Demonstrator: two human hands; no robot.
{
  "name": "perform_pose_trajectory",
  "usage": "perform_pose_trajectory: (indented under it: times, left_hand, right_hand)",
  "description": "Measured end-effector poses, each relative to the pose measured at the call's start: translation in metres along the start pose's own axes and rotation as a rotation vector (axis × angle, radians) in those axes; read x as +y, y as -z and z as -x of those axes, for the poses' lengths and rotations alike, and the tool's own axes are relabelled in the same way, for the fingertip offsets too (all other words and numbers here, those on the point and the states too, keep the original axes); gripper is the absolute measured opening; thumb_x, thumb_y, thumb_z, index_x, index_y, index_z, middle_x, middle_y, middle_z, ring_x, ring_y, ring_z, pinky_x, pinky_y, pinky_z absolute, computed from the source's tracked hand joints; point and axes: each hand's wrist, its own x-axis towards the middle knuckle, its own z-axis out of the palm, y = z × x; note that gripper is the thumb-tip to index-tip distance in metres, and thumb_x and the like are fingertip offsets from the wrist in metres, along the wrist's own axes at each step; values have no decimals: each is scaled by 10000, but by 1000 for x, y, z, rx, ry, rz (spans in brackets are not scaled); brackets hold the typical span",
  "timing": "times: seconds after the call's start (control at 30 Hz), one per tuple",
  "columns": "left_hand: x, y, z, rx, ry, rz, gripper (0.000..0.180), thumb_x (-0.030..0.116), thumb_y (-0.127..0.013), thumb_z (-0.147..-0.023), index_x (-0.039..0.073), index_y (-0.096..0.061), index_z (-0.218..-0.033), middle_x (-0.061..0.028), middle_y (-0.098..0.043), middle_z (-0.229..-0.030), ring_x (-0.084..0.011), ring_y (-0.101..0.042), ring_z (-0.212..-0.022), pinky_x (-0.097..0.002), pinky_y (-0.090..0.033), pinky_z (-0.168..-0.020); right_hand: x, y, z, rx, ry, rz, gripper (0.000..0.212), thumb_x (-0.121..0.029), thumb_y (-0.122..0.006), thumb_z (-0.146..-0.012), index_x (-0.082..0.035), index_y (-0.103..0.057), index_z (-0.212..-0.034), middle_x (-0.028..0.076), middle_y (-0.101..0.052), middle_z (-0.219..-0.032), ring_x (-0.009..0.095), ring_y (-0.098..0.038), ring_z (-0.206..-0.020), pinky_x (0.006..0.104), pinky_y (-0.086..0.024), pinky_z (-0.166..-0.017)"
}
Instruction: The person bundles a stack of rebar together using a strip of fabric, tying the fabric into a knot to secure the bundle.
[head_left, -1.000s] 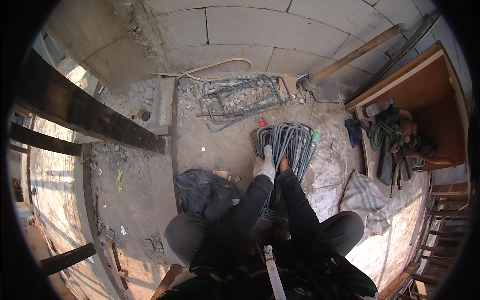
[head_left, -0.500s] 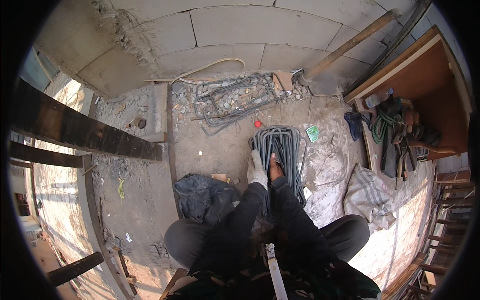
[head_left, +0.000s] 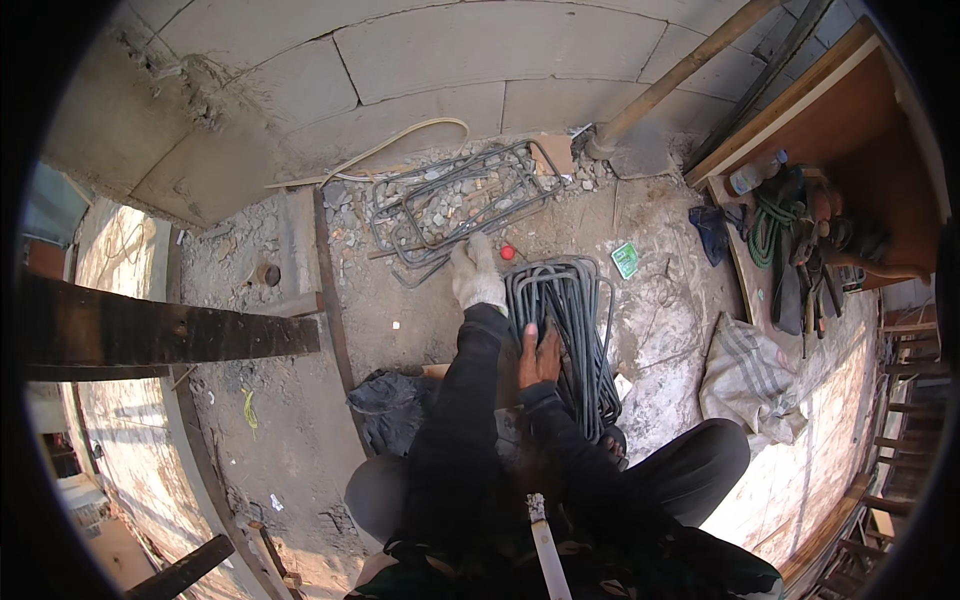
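Note:
A bundle of bent steel rebar stirrups [head_left: 575, 300] lies on the ground before me, its rectangular loops stacked together. My right hand [head_left: 540, 355], bare, rests on the bundle's left side with fingers spread. Beyond it, my left hand [head_left: 477, 277] wears a pale work glove and stretches out to the near edge of several loose stirrups [head_left: 440, 247]. Its fingers reach toward the bars, though their tips are partly lost against the steel. Those loose loops lie on gravel by the block wall.
A red cap [head_left: 507, 252] and a green packet [head_left: 625, 261] lie near the bundle. Black plastic [head_left: 388, 405] sits at left, a woven sack [head_left: 745, 380] at right. Tools and green rope [head_left: 768, 230] fill the right side. A dark beam [head_left: 170, 335] crosses the left. A cigarette [head_left: 548, 550] shows at the bottom.
My left hand has left the bundle and moved forward to the loose stirrups. My right hand now lies flatter on the bundle, fingers more spread. The view has shifted slightly.

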Motion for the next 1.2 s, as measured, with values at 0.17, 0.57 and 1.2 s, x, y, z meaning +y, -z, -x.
perform_pose_trajectory:
  times: [0.17, 0.57, 1.2]
  left_hand:
    - [27, -58, -114, -118, -65, 118, 501, 427, -565, -894, -31, -649, -1079, -233, -674, -1036, -367, -636, -1003, -392, -461, -909]
    - [26, -184, -302, -291, 620, 822, 442, 430, -562, -908, 109, -565, -1212, -88, -618, -1195, -288, -587, -1077, -472, -450, -904]
    - [264, 149, -112, -900, -90, 755, 241, 173, -533, -947, -32, -561, -1069, -8, -443, -652, -63, -336, -414, -193, -238, -340]
  right_hand:
    - [-11, 12, 16, -44, 92, 279, 925, -443, -702, -793, -7, -237, -1463, 281, -407, -1388, 454, -448, -1239, 467, -387, -1019]
    - [15, 10, 2, -48, 110, 360, 956, -285, -757, -717, -53, -229, -1479, 285, -475, -1306, 457, -532, -1138, 475, -482, -923]
    - [-5, 12, 5, -167, 161, 209, 1043, -363, -763, -745, 17, -131, -1484, 320, -349, -1423, 462, -367, -1311, 460, -334, -1079]
